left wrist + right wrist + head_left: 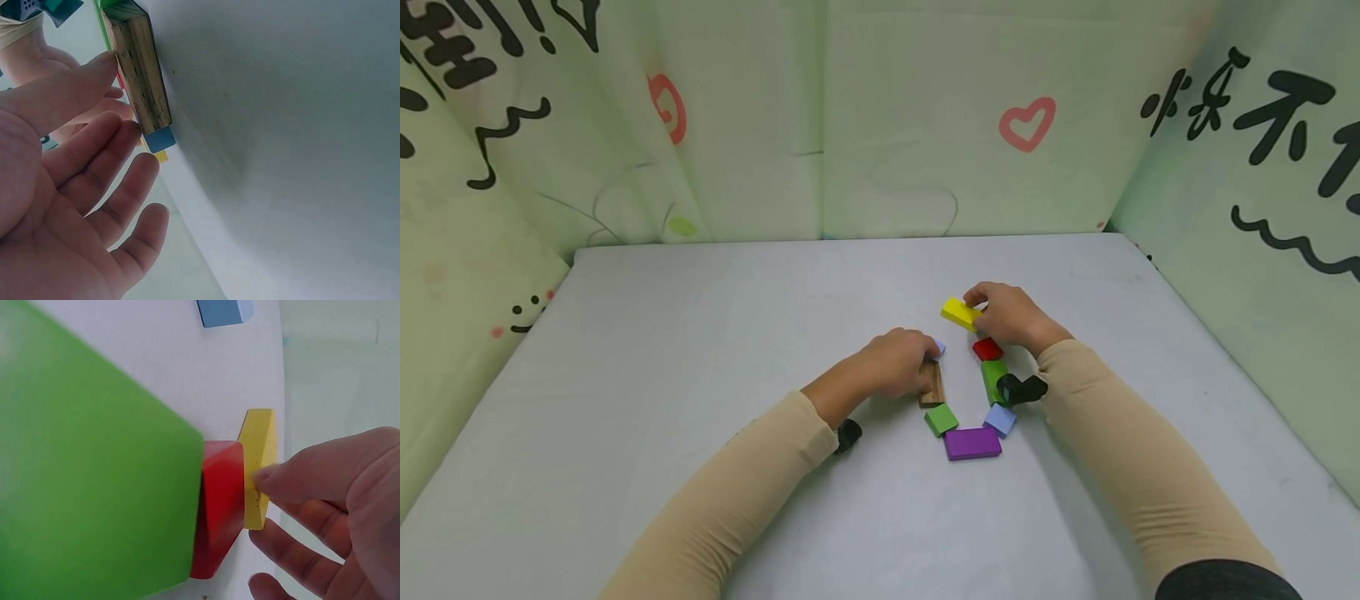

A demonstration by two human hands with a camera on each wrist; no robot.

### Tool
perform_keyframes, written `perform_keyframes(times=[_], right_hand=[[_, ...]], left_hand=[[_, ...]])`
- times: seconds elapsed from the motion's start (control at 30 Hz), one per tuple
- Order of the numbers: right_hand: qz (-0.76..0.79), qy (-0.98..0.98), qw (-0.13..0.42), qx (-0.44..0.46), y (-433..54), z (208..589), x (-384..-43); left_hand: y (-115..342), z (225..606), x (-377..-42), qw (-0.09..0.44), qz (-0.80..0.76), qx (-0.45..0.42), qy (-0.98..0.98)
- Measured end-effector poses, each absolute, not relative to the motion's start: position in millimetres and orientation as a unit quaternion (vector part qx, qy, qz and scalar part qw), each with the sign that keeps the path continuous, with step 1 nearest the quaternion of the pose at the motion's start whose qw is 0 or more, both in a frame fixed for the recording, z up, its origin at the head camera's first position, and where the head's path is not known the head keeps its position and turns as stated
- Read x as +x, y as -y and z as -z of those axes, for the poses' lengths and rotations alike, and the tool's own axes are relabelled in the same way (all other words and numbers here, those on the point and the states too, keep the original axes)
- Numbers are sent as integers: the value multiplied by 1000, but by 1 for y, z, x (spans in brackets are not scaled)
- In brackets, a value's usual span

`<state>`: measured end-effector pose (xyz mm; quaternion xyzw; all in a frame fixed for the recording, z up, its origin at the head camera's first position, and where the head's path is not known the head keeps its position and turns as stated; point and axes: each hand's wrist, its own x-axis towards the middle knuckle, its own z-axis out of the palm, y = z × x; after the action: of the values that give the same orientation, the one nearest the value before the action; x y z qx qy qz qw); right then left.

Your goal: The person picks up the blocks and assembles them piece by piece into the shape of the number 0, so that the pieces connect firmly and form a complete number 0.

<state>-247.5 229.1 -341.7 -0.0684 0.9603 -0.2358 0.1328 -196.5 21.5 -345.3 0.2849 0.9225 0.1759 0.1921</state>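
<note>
My right hand [1009, 314] pinches a yellow block [957, 312] at the far end of a loop of small blocks. In the right wrist view, the thumb lies on the near face of this yellow block [255, 444], close against a red block [226, 487]. My left hand [889, 363] touches a brown wooden block [933, 390] on the loop's left side. The left wrist view has the thumb at the edge of this wooden block [140, 69], the other fingers loosely bent. Beyond its far end sits a light blue block [160, 139], mostly hidden by the hand in the head view.
A purple block [973, 443] forms the loop's near end. A green block [941, 419] and a blue block [1001, 419] stand at its corners, with a longer green block [993, 377] on the right. Printed cloth walls [910, 125] surround the white table [700, 333].
</note>
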Motion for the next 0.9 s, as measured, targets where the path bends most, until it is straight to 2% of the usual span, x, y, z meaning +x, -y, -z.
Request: perform_keyframes(times=[0.57,0.9], right_hand=[[215,-966,114,-90,-233,348,-246],[227,-960,127,-104,-229,344,-245]], left_hand=[[-23,345,-195,192,-168,285,-924],[-21,344,-194,189,-165,284,-925]])
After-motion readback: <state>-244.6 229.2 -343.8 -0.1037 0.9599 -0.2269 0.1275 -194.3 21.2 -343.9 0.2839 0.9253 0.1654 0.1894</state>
